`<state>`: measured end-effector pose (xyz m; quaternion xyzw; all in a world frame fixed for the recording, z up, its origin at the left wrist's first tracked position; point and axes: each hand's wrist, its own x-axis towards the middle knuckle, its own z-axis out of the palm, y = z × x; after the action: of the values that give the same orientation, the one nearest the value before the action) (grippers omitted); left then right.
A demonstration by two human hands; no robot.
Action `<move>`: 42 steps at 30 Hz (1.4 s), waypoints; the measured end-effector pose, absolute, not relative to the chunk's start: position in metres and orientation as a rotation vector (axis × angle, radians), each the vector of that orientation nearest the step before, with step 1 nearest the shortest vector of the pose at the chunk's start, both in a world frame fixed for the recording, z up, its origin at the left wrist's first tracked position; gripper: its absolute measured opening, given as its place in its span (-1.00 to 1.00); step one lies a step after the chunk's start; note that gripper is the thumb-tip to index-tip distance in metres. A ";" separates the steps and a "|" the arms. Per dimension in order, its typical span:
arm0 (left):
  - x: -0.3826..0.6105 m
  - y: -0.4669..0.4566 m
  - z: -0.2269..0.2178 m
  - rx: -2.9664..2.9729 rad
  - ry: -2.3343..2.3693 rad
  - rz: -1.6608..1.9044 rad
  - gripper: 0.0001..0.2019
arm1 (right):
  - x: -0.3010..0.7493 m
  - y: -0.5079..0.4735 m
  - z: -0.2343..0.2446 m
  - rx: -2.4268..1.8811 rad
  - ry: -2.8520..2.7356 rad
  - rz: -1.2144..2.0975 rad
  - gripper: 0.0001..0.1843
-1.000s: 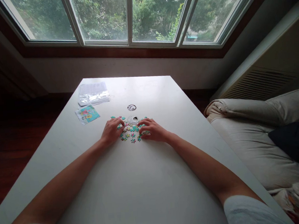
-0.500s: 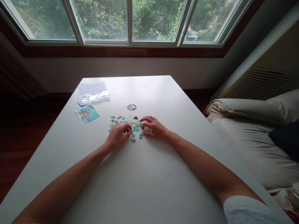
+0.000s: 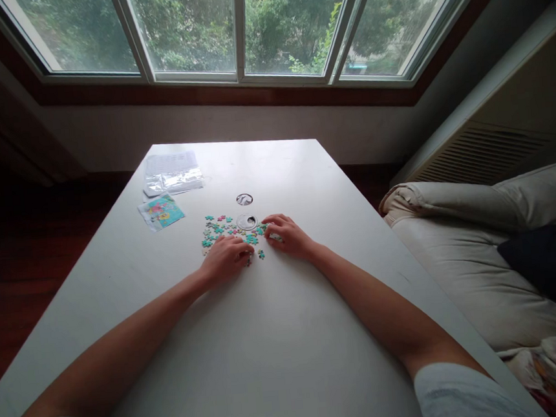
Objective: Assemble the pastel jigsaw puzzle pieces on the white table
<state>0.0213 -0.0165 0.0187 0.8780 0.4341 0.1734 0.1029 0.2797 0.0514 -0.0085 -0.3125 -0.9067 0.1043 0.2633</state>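
Several small teal, pink and yellow jigsaw pieces lie scattered on the white table. My left hand rests palm down on the near pieces, its fingers curled over them. To its right, my right hand lies on the pile's right side, fingers bent with the tips on the pieces. Whether either hand grips a piece is hidden. A small round lid-like disc sits just beyond the pieces, between the hands.
A colourful picture card and a clear plastic bag over a printed sheet lie at the table's far left. A cable hole is behind the disc. A pale sofa stands to the right, windows beyond.
My left hand has slid toward me and to the right, uncovering pieces at the pile's left. My right hand has shifted slightly farther away and inward.
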 end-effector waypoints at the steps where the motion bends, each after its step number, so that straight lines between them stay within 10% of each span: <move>1: 0.021 -0.017 0.019 2.617 1.288 0.497 -0.78 | 0.279 0.051 -0.008 -0.853 -2.448 0.273 -0.85; 42: 0.010 -0.010 0.019 2.696 1.383 0.417 -0.92 | 0.268 0.039 0.000 -0.716 -2.593 0.259 -0.66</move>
<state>0.0099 -0.0097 0.0190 0.8806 0.4519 0.1363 0.0415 0.2677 0.0386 0.0003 -0.2585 -0.9364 0.0937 0.2179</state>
